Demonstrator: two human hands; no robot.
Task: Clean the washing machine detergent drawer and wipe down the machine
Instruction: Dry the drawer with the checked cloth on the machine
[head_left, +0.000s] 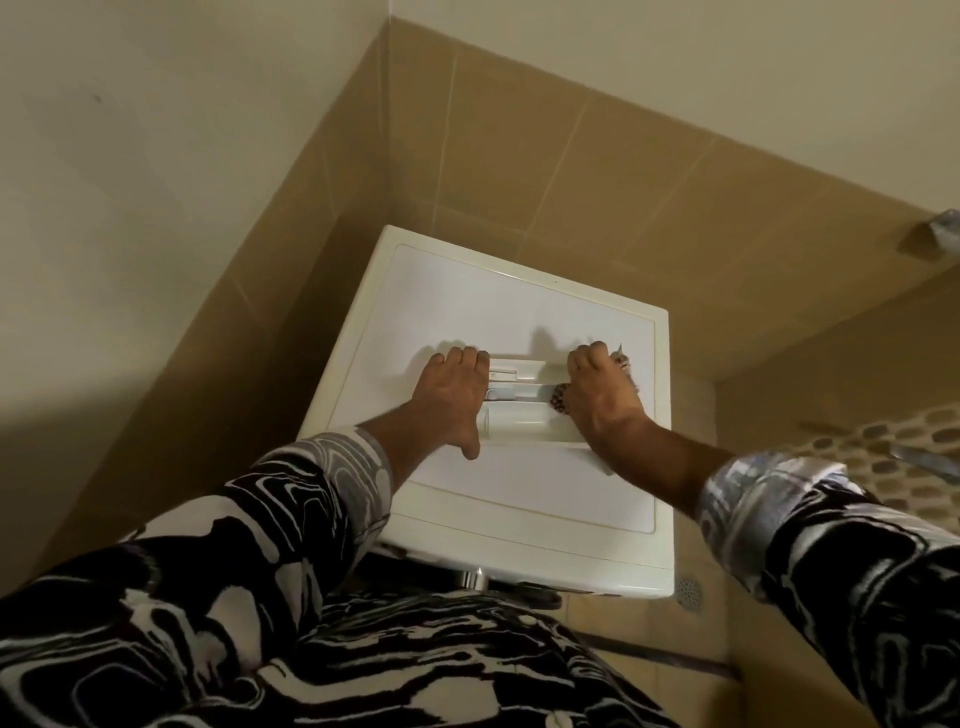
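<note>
Head view, sole view. Item: white plastic detergent drawer (514, 415), long and shallow, moulded into compartments with smooth, glossy walls. Location: out of its slot, lying crosswise at about the middle of the flat lid of the white enamelled washing machine (519, 504). Left hand (454, 389): laid over the drawer's left end, fingers (462, 358) bent down over the far edge and thumb stretched along the near side, which reads as a steadying hold. Right hand (597, 397): fingers clenched round a brown-and-white spotted cloth (558, 401), soft and crumpled, a tuft showing at either side of the fist, pressed against the drawer's right end. Progress, as judged: the drawer is removed and its wiping is under way. Whether any compartment is clean is too small to tell. Refitting the drawer and wiping the lid, front and slot appear to remain. Lid: smooth, round-cornered, with a shallow recessed panel and no visible streaks or wet patches. Surroundings: beige glazed wall tiles (571, 182) with pale grout lines, a matte cream painted wall (156, 156), a round perforated metal floor drain (689, 592), and black-and-white swirl-patterned fabric sleeves (291, 509).
</note>
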